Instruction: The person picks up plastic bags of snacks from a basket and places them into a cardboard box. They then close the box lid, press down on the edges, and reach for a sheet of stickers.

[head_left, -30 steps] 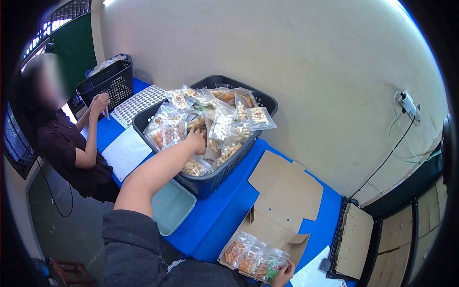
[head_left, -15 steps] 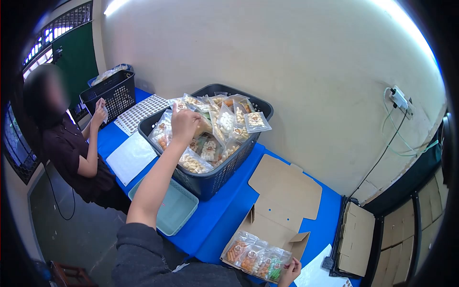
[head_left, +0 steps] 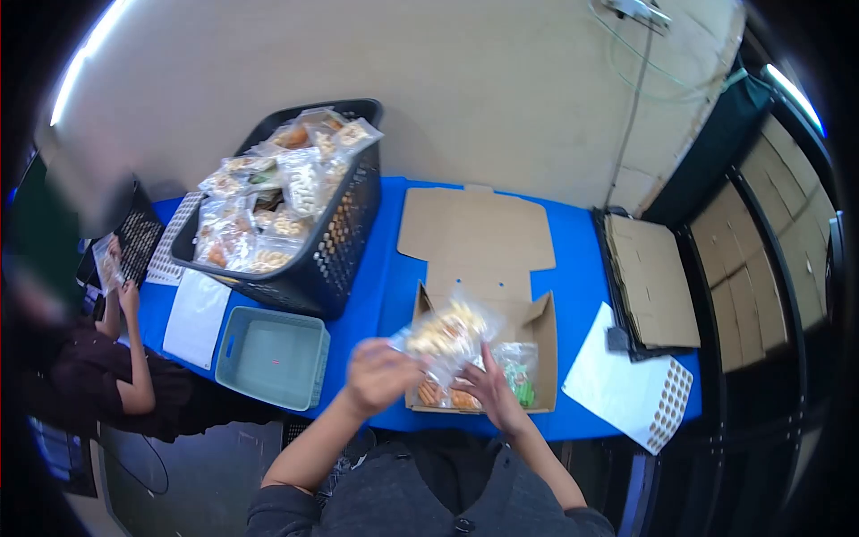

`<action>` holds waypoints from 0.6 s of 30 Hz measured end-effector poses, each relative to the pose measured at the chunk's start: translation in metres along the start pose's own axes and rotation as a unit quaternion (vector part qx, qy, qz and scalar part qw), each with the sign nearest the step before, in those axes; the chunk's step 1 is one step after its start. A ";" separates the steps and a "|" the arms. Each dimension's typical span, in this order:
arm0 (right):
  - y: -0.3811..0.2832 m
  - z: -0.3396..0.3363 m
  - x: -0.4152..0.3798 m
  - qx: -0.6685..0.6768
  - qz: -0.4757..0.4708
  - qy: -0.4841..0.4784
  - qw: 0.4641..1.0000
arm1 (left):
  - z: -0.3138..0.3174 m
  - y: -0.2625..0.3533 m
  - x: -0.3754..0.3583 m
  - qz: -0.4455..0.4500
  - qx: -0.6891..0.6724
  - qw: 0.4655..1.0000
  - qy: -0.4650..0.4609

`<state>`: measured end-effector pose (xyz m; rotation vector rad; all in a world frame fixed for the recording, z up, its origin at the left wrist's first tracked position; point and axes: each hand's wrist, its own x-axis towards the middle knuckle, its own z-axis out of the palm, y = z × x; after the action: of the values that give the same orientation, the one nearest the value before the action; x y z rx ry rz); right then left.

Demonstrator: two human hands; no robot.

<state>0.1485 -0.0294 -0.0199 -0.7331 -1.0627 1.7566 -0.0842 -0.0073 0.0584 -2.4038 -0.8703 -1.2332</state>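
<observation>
My left hand (head_left: 383,376), smeared by motion, is closed on the edge of a clear snack packet (head_left: 446,333) with pale yellow pieces inside. The packet is held above an open cardboard box (head_left: 547,336). My right hand (head_left: 494,392) is at the box's front side, fingers apart, close under the packet. In the box lie several snack packets; one with green pieces (head_left: 521,383) shows to the right of my right hand, and orange-filled packets (head_left: 434,392) show to the left, partly hidden by my hands.
A dark basket (head_left: 335,246) heaped with snack packets stands back left. In front of it is a pale green tray (head_left: 273,358). Sticker sheets (head_left: 671,407) and stacked flat cardboard (head_left: 658,282) lie right. A co-worker (head_left: 125,376) at left holds a packet (head_left: 107,264).
My left hand has come from the basket to above the box with a packet in it. My right hand has shifted from the box's right corner to its front middle. The view has turned right.
</observation>
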 end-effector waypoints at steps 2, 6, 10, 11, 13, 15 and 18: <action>-0.008 0.003 0.017 0.114 0.032 0.110 0.987 | 0.034 0.035 -0.015 0.045 -0.057 0.994 -0.080; -0.002 -0.028 0.024 0.010 0.070 0.230 0.971 | 0.048 0.089 -0.003 -0.026 -0.138 0.978 -0.156; -0.009 -0.023 0.013 0.024 0.000 0.199 0.980 | 0.050 0.097 -0.005 -0.358 -0.286 0.889 0.003; -0.012 -0.019 0.007 -0.025 -0.002 0.176 0.984 | 0.058 0.099 0.000 -0.413 -0.357 0.835 0.067; -0.010 -0.027 -0.001 -0.197 0.074 0.110 0.971 | 0.084 0.088 -0.025 -0.488 -0.460 0.741 0.028; -0.012 -0.026 -0.011 -0.169 0.028 0.080 0.982 | 0.096 0.091 -0.025 -0.544 -0.519 0.657 -0.060; -0.011 -0.053 -0.037 -0.115 -0.011 0.058 0.992 | 0.112 0.114 -0.016 -0.468 -0.423 0.765 -0.132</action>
<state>0.2110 -0.0432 -0.0330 -0.9497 -1.2012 1.5674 0.0514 -0.0434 -0.0194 -2.9224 -2.1791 -1.9677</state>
